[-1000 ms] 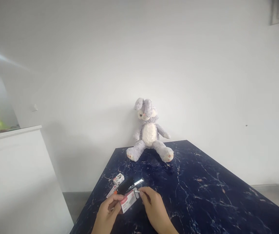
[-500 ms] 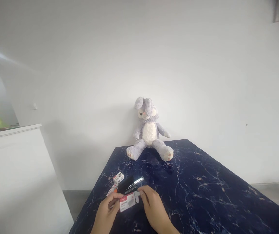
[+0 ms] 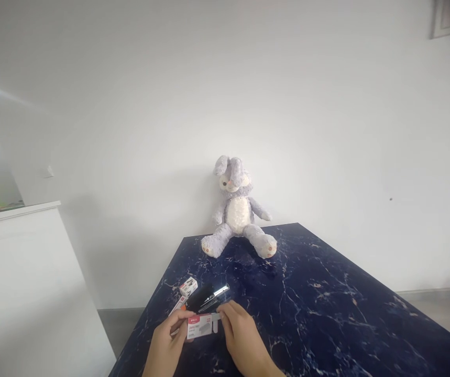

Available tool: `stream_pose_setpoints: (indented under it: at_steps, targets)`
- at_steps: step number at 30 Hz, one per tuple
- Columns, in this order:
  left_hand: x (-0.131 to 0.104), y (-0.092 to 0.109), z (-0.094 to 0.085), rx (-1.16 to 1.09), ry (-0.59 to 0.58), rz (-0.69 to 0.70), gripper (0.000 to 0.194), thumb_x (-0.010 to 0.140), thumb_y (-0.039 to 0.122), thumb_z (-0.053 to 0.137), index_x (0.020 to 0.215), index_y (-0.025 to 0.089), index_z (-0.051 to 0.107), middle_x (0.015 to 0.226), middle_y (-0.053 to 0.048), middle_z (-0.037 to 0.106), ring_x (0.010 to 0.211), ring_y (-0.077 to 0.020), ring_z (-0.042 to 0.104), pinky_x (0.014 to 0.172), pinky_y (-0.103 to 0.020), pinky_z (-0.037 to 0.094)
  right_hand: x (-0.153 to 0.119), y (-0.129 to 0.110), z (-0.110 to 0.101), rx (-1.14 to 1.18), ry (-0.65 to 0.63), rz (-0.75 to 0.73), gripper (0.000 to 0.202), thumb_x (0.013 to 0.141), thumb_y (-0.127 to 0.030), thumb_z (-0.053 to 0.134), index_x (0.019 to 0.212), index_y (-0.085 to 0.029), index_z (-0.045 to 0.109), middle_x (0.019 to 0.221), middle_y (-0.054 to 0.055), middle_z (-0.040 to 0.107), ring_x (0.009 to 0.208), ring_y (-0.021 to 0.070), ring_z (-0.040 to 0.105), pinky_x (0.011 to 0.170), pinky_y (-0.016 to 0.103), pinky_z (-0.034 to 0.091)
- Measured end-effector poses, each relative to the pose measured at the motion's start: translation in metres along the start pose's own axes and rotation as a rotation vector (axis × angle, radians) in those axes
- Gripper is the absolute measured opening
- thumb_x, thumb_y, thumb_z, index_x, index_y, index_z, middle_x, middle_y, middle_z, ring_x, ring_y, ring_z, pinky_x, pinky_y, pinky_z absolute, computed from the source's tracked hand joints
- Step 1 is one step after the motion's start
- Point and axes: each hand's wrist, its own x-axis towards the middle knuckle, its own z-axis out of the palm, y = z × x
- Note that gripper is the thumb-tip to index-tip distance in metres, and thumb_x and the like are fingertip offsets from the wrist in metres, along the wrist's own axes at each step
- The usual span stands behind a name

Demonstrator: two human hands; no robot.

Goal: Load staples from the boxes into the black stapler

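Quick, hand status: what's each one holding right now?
Left hand: closed, holding the red-and-white box by its left end.
Right hand: fingers at the box's end flap; whether they pinch it cannot be told.

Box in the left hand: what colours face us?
The box is mostly white, with red near its top; best seen in the head view.
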Motion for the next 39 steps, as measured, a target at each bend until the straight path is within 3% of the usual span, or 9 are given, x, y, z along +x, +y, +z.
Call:
stream_pose_setpoints:
  at_steps: [7, 12, 15, 19, 27, 30, 36, 39]
  targets:
    - [-0.001, 0.002, -0.004, 0.083, 0.066, 0.013, 0.041, 0.084, 0.056, 0.062, 0.103, 0.022, 0.073, 0.112, -0.008, 0.074, 0.097, -0.028, 0.072, 0.08, -0.032, 0.061, -0.001, 0.0, 0.0, 0.034, 0.066, 0.043, 0.035, 0.103, -0.023, 0.031, 0.093, -0.023, 0.065, 0.09, 0.005, 0.064, 0.081, 0.0173, 0.061, 0.076, 0.026, 0.044]
    - [-0.002, 0.007, 0.002, -0.127, -0.004, -0.058, 0.043, 0.078, 0.059, 0.069, 0.095, 0.02, 0.075, 0.11, -0.01, 0.074, 0.1, -0.0308, 0.069, 0.076, -0.037, 0.061, 0.001, 0.0, -0.003, 0.146, 0.028, 0.046, 0.028, 0.099, -0.028, 0.043, 0.091, -0.023, 0.07, 0.09, 0.003, 0.067, 0.082, 0.0174, 0.062, 0.078, 0.027, 0.045]
    - [-0.003, 0.01, 0.011, -0.279, 0.071, -0.122, 0.048, 0.067, 0.063, 0.077, 0.087, 0.019, 0.075, 0.105, -0.01, 0.074, 0.093, -0.0285, 0.069, 0.07, -0.035, 0.061, 0.005, 0.004, -0.005, 0.316, 0.022, 0.162, 0.02, 0.093, -0.035, 0.057, 0.096, -0.023, 0.073, 0.085, 0.002, 0.069, 0.079, 0.0179, 0.063, 0.076, 0.027, 0.045]
    - [-0.004, 0.015, 0.017, -0.425, 0.123, -0.201, 0.05, 0.057, 0.058, 0.087, 0.082, 0.017, 0.074, 0.097, -0.009, 0.074, 0.086, -0.0238, 0.07, 0.064, -0.027, 0.059, 0.011, 0.012, -0.011, 0.694, -0.114, 0.291, 0.028, 0.084, -0.044, 0.07, 0.094, -0.018, 0.073, 0.077, 0.002, 0.07, 0.073, 0.0168, 0.061, 0.07, 0.026, 0.044]
    - [-0.013, 0.008, 0.018, -0.588, -0.096, -0.247, 0.04, 0.059, 0.043, 0.092, 0.079, 0.016, 0.071, 0.096, -0.007, 0.071, 0.076, -0.0199, 0.068, 0.057, -0.025, 0.056, 0.003, 0.01, -0.018, 1.268, -0.408, 0.385, 0.039, 0.072, -0.034, 0.085, 0.102, -0.017, 0.067, 0.086, 0.004, 0.072, 0.08, 0.0154, 0.066, 0.079, 0.029, 0.046]
    - [-0.014, 0.005, 0.02, -0.595, -0.129, -0.241, 0.04, 0.059, 0.043, 0.092, 0.079, 0.017, 0.07, 0.095, -0.007, 0.07, 0.077, -0.02, 0.068, 0.057, -0.025, 0.055, 0.001, 0.007, -0.014, 1.307, -0.422, 0.429, 0.039, 0.07, -0.033, 0.087, 0.098, -0.016, 0.067, 0.081, 0.004, 0.071, 0.075, 0.0155, 0.066, 0.077, 0.03, 0.047]
    - [-0.003, 0.008, 0.014, -0.517, -0.022, -0.247, 0.039, 0.061, 0.044, 0.09, 0.079, 0.015, 0.072, 0.099, -0.011, 0.074, 0.082, -0.0215, 0.068, 0.064, -0.026, 0.055, 0.004, 0.002, -0.011, 1.242, -0.321, 0.475, 0.029, 0.083, -0.041, 0.075, 0.096, -0.016, 0.069, 0.088, 0.006, 0.072, 0.074, 0.0106, 0.063, 0.074, 0.023, 0.045]
    - [0.0, 0.007, 0.012, -0.493, -0.001, -0.222, 0.042, 0.06, 0.048, 0.09, 0.082, 0.015, 0.074, 0.097, -0.012, 0.074, 0.083, -0.0235, 0.069, 0.066, -0.028, 0.056, 0.005, 0.006, -0.003, 1.099, -0.268, 0.439, 0.035, 0.08, -0.046, 0.076, 0.096, -0.015, 0.069, 0.083, 0.005, 0.072, 0.073, 0.013, 0.063, 0.071, 0.024, 0.047]
